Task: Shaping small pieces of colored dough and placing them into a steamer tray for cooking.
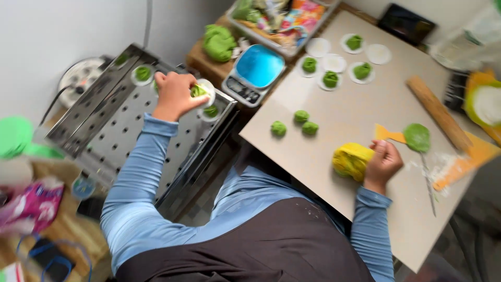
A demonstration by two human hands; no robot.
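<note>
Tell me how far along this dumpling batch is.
Done: two green pieces on paper rounds sit on the perforated steel tray. In hand: the left hand sets another green piece there; the right hand rests by the yellow dough. Left: green balls and unfilled paper rounds on the board.

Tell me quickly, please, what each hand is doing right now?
Left hand: closed on a green dumpling on a white paper round, over the perforated steel tray.
Right hand: closed, against the yellow dough lump.

Green dough balls (294, 123), yellow dough (350, 160)
</note>
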